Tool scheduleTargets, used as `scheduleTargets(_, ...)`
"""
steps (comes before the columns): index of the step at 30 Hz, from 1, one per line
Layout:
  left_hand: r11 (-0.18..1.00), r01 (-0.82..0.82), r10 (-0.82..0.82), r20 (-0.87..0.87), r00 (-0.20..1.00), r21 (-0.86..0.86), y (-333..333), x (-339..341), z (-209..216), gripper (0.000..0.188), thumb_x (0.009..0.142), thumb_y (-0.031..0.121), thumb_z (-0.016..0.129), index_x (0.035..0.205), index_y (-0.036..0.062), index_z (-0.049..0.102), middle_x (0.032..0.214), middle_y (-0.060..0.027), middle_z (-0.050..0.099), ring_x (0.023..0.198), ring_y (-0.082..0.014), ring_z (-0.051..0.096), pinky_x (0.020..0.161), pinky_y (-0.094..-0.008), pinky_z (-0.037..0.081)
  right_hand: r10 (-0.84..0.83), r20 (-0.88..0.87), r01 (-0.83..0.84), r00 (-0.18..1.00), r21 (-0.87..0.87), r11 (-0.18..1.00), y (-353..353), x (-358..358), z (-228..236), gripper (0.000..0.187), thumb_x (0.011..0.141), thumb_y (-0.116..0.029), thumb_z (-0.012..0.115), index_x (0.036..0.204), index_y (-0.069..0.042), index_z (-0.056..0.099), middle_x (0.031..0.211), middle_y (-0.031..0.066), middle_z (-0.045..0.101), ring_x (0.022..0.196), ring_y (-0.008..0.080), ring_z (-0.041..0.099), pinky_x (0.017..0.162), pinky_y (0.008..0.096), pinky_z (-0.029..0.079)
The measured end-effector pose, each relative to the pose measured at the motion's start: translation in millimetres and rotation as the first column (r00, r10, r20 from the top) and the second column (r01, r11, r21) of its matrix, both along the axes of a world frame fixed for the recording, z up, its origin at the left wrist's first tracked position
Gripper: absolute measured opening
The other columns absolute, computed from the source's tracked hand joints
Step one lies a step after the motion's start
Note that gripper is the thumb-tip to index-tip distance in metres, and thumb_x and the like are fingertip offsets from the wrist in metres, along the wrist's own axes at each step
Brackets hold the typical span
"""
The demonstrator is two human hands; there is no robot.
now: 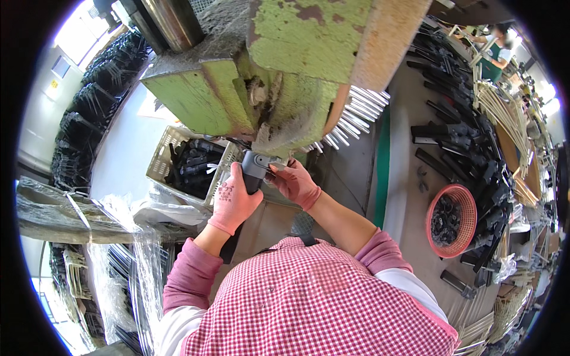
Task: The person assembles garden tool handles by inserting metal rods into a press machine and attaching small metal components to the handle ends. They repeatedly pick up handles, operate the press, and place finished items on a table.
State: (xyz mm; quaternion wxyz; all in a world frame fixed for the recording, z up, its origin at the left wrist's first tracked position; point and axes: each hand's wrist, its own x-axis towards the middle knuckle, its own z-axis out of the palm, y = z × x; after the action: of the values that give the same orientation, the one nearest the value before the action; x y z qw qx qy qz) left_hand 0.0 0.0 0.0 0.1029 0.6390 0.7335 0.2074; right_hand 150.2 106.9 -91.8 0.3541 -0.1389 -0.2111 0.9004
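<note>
In a pink work glove, my left hand (231, 199) is closed round a black tube with a grey joint fitting (255, 168) at its top. My right hand (295, 184), gloved alike, pinches the right side of that fitting, where a small pale metal piece shows. The fingertips partly hide what they grip. Both hands are just under the lower head of a worn green press (297, 101), and the fitting's top is close to the machine. A dark rod or post shows below my left wrist.
At the left stands a cream plastic crate (159, 155) of black parts. Metal rods (359, 115) stick out behind the press. A pink basket (469, 207) of small dark pieces and many black tubes (442, 133) lie at the right. Another person (494, 56) is far right.
</note>
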Motion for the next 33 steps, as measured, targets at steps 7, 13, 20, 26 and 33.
scheduleTargets(7, 0.997, 0.055, -0.050, 0.079, 0.996, -0.062, 10.1, -18.2, 9.2, 0.081, 0.071, 0.024, 0.075, 0.130, -0.0141, 0.036, 0.089, -0.0250, 0.065, 0.079, -0.0368, 0.066, 0.071, -0.0426, 0.054, -0.125, 0.056, 0.123, 0.991, 0.043, 0.992, -5.4, -5.6, 23.1, 0.013, 0.093, -0.009, 0.069, 0.103, -0.006, 0.062, 0.095, -0.0001, 0.065, 0.086, 0.0106, 0.061, 0.078, 0.0289, 0.050)
scheduleTargets(13, 0.896, 0.018, 0.141, 0.322, 0.936, -0.445, 27.3, -24.8, -8.4, 0.068, 0.072, 0.032, 0.078, 0.114, -0.0086, 0.043, 0.103, -0.0301, 0.063, 0.101, -0.0420, 0.063, 0.086, -0.0442, 0.051, -0.316, 0.553, 0.220, 0.771, 0.235, 0.947, -4.7, -20.0, 11.6, 0.020, 0.088, -0.018, 0.075, 0.079, -0.005, 0.062, 0.071, -0.0031, 0.054, 0.059, 0.0052, 0.043, 0.051, 0.0226, 0.030)
scheduleTargets(20, 0.899, 0.116, 0.036, 0.336, 0.941, -0.421, 33.4, -37.8, -12.7, 0.064, 0.071, 0.031, 0.077, 0.111, -0.0077, 0.046, 0.106, -0.0300, 0.063, 0.102, -0.0412, 0.063, 0.087, -0.0438, 0.051, -0.317, 0.507, 0.192, 0.802, 0.283, 0.940, 1.8, -17.7, -16.2, 0.030, 0.087, -0.018, 0.078, 0.105, 0.004, 0.067, 0.097, 0.0036, 0.068, 0.085, 0.0106, 0.063, 0.078, 0.0270, 0.051)
scheduleTargets(26, 0.934, 0.129, 0.090, 0.569, 0.817, -0.334, 30.3, -32.9, -36.6, 0.060, 0.073, 0.020, 0.074, 0.120, -0.0061, 0.049, 0.103, -0.0201, 0.064, 0.093, -0.0294, 0.064, 0.083, -0.0401, 0.051, -0.296, 0.586, 0.133, 0.754, 0.305, 0.943, -9.7, -7.4, -0.6, 0.044, 0.082, -0.032, 0.081, 0.105, 0.004, 0.070, 0.095, 0.0040, 0.068, 0.083, 0.0107, 0.059, 0.075, 0.0279, 0.049)
scheduleTargets(33, 0.962, 0.061, 0.065, 0.440, 0.895, -0.267, 37.9, -35.9, -57.4, 0.045, 0.073, 0.014, 0.074, 0.108, -0.0060, 0.053, 0.085, -0.0111, 0.064, 0.074, -0.0205, 0.060, 0.069, -0.0356, 0.051, -0.407, 0.497, 0.232, 0.766, 0.377, 0.897, 3.4, -14.1, -16.2, 0.035, 0.080, -0.033, 0.084, 0.070, -0.006, 0.063, 0.067, -0.0025, 0.055, 0.060, 0.0094, 0.047, 0.054, 0.0285, 0.039)
